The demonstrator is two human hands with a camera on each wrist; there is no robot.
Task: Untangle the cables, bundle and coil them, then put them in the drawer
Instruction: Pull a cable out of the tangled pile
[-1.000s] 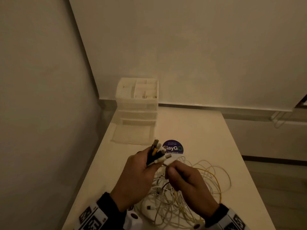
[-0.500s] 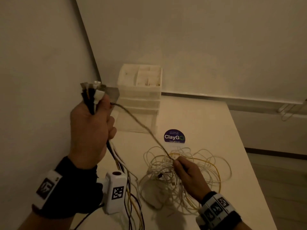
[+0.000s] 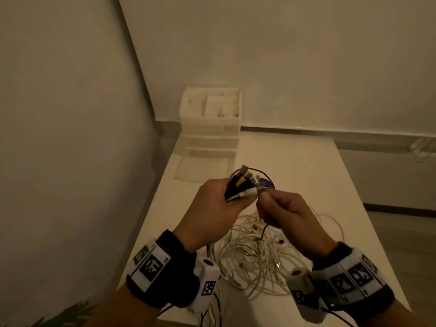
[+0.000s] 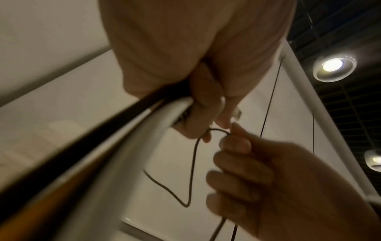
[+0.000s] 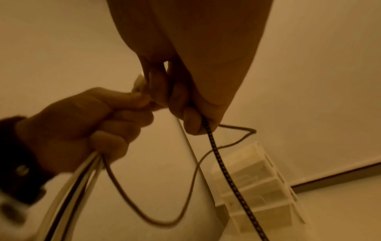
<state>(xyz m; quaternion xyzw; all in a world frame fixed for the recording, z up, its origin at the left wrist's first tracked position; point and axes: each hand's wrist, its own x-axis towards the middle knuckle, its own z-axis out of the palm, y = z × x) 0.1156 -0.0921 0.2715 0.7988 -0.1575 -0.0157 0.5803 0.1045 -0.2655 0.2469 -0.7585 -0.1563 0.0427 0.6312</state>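
The left hand (image 3: 213, 206), which half a second ago was raised high toward the wall with its bunch of plugs, is back down and meeting the right hand (image 3: 286, 214) above the tangle. Its grip is wrapped tight round the gathered cable ends (image 3: 240, 185), plugs fanning out past the thumb. The right hand, earlier down at the pile pinching the dark braided cable (image 5: 214, 146), now brings that cable's far plug up just beside the left grip, its fingers curled round the cord. A slack loop of the braid hangs between the two grips. I judge one cable is freed and its second end is joining the bundle. The rest, a pale heap of loose cables (image 3: 257, 253), lies below both grips on the tabletop (image 3: 306, 161); the drawer unit (image 3: 211, 128) stands beyond them, lowest drawer pulled out.
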